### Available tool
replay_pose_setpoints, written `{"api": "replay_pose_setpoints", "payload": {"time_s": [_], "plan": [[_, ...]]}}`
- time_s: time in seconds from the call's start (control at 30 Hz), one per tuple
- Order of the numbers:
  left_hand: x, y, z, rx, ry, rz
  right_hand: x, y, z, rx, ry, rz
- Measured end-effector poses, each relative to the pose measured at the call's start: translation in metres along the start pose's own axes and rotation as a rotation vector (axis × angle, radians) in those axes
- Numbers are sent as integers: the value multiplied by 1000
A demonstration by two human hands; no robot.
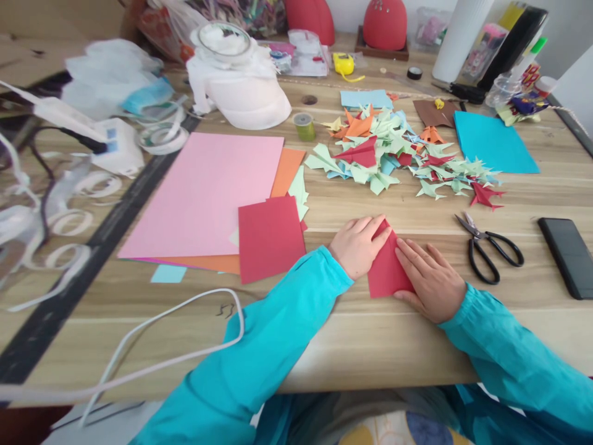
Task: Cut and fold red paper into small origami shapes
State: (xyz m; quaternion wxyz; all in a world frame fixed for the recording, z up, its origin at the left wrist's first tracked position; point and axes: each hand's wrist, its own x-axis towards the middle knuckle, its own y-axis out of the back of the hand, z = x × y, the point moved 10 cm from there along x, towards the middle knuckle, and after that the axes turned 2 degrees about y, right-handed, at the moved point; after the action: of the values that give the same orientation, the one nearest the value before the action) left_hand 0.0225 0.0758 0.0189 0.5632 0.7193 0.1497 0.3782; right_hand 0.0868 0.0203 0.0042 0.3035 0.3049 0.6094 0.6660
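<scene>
A folded piece of red paper (385, 270) lies on the wooden table (361, 346) right in front of me. My left hand (359, 244) rests on its left edge with fingers bent, pressing a fold near the top corner. My right hand (430, 278) lies flat on the paper's right side, fingers stretched out and pointing left. Both arms wear teal sleeves. Another red sheet (270, 237) lies just left of my left hand.
A pink sheet (208, 191) tops a stack of coloured paper at left. A heap of folded paper shapes (398, 161) sits behind my hands. Black scissors (488, 247), a phone (569, 256) and a blue sheet (493, 142) lie at right. A white cable (176, 346) crosses the front left.
</scene>
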Motion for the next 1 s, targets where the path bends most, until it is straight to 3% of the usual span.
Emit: {"api": "replay_pose_setpoints", "payload": {"time_s": [0.47,0.7,1.0], "plan": [[1,-2,2,-34,-24,-45,0,0,0,5,-12,1],[0,-2,-5,-13,69,-21,-1,0,0,10,-7,6],[0,-2,-1,-29,6,-54,0,1,0,13,-5,7]]}}
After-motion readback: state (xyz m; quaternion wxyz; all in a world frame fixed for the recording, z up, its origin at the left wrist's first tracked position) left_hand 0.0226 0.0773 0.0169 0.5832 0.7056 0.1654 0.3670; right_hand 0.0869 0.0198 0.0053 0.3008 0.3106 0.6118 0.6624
